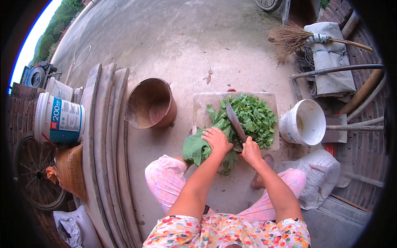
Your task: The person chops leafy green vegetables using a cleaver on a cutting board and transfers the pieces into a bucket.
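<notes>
My left hand presses down on a bunch of leafy greens, whose broad leaves hang over the near edge of a cutting board. In my right hand is the handle of a cleaver; its dark blade stands between the bunch and a heap of chopped greens. The heap covers much of the right half of the board. My left fingers lie to the left of the blade, a little apart from it. The blade's lower edge is hidden among the leaves.
A brown bucket stands left of the board, a white bucket right of it. Long planks lie farther left, beside a labelled white pail. A twig broom and a white sack are at the right.
</notes>
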`<state>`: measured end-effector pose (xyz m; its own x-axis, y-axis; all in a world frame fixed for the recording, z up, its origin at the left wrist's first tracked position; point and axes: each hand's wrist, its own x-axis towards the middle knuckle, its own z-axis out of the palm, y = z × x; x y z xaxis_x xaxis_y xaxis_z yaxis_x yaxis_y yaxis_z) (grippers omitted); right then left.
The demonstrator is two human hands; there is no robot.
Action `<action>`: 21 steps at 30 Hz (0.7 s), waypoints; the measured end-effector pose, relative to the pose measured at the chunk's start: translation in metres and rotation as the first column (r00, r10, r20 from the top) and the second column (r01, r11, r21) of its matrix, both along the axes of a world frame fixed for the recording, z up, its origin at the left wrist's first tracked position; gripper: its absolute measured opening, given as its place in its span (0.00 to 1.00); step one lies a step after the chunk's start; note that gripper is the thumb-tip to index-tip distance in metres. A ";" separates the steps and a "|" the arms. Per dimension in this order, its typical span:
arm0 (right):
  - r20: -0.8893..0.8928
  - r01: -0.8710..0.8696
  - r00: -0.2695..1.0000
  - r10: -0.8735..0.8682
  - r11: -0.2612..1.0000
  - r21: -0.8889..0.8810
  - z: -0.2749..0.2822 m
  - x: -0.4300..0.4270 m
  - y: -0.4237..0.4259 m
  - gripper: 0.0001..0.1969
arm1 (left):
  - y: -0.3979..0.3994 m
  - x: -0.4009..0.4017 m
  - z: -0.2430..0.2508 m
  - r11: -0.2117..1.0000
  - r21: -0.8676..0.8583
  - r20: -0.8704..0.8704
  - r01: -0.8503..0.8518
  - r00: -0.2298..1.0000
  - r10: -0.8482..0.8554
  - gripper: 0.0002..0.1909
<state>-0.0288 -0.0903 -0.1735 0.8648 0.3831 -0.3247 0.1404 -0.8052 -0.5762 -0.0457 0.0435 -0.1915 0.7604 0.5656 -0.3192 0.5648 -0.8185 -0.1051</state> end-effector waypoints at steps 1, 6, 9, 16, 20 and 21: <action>0.003 0.009 1.000 -0.009 1.000 0.002 0.000 0.000 0.001 0.09 | 0.001 0.002 -0.005 0.999 -0.016 -0.041 -0.035 0.999 0.035 0.52; -0.015 -0.004 1.000 0.003 1.000 -0.010 0.003 0.009 0.009 0.09 | 0.016 0.002 -0.041 0.988 -0.153 -0.025 -0.025 0.999 0.022 0.37; -0.036 -0.045 0.998 0.043 0.998 -0.050 -0.004 0.018 0.014 0.09 | 0.020 0.003 -0.043 0.988 -0.153 -0.026 0.031 0.999 -0.036 0.32; 0.033 0.086 0.996 -0.084 0.994 -0.067 -0.044 0.025 0.054 0.09 | 0.021 0.005 -0.044 0.973 -0.220 0.035 0.076 0.997 -0.070 0.27; 0.046 0.055 0.997 -0.056 0.998 0.011 -0.039 0.038 0.045 0.10 | 0.020 0.002 -0.044 0.979 -0.196 0.061 0.052 0.997 -0.040 0.27; 0.020 0.033 0.999 -0.033 0.999 0.020 -0.031 0.040 0.041 0.10 | 0.019 0.001 -0.045 0.984 -0.175 0.052 0.039 0.998 -0.031 0.28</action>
